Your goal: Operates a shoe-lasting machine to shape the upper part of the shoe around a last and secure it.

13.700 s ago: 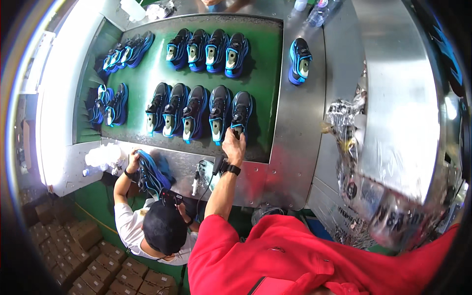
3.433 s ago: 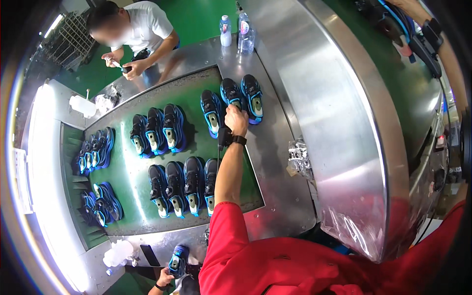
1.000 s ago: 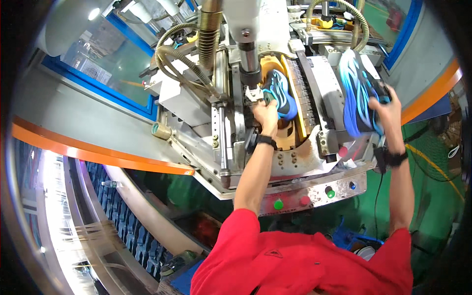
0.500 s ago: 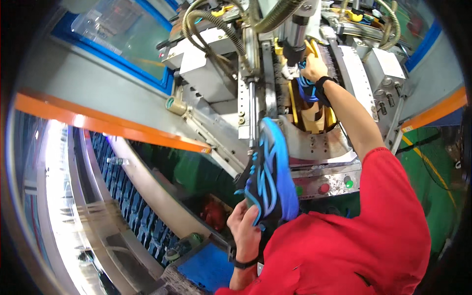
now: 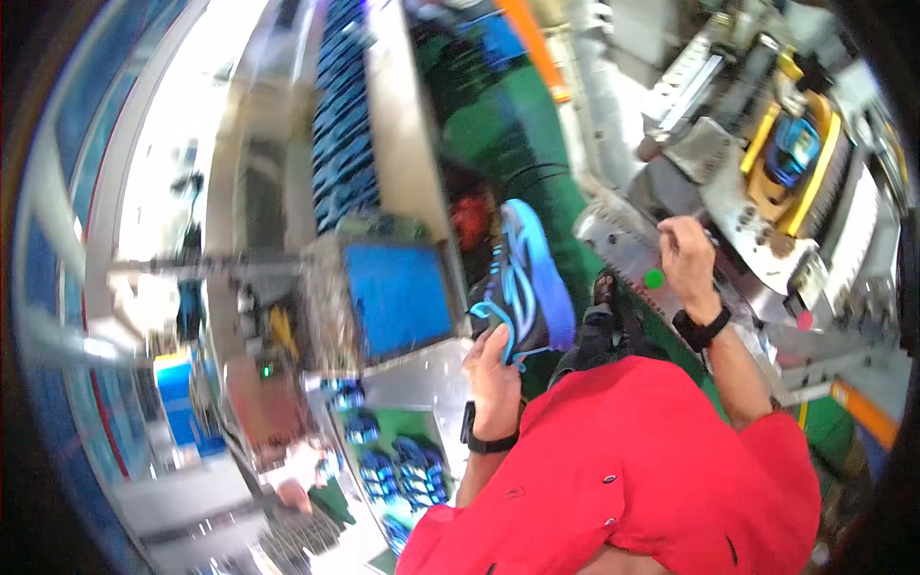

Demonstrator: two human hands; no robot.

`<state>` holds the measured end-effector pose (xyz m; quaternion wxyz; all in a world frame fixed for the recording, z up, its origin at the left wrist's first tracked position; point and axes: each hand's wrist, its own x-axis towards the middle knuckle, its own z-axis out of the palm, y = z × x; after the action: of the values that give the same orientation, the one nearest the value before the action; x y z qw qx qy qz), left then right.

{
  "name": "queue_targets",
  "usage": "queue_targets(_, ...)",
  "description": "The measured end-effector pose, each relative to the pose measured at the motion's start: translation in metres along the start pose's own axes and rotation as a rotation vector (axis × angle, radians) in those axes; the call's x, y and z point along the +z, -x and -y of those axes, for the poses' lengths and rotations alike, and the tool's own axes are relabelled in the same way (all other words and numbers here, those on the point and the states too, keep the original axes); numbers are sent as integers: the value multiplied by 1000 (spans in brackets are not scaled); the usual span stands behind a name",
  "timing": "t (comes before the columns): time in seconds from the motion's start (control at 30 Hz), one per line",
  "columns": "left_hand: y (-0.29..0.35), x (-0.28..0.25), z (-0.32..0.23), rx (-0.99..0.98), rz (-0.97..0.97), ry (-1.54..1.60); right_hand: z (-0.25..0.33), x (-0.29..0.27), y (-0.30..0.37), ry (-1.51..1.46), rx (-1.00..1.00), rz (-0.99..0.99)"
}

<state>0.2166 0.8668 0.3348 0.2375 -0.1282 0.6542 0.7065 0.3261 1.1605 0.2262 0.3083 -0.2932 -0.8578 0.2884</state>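
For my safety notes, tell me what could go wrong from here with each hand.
The shoe could slip and drop: only the left hand grips it, by its lower end.

The right hand, with nothing visible in it, is beside the green button; it might press that by accident, and another shoe sits between the yellow bars. Whether it touches the button, I can't tell.

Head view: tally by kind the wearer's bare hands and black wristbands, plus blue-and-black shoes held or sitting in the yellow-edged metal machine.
Bare hands: 2, left hand and right hand
Black wristbands: 2
Blue-and-black shoes: 2, one held, one in the machine
Total: 6
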Motion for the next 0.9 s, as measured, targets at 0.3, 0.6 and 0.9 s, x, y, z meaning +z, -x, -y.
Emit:
queue_targets(0.3, 55, -87, 55, -105, -349, 276, -90, 123, 57, 165, -134, 316)
queue_targets(0.6, 56, -252, 111, -97, -895, 468, 18, 116, -29, 51, -137, 315)
queue_targets(0.9, 7, -513, 192, -192, -978, -1029, 467, 165, -155, -326, -990, 223)
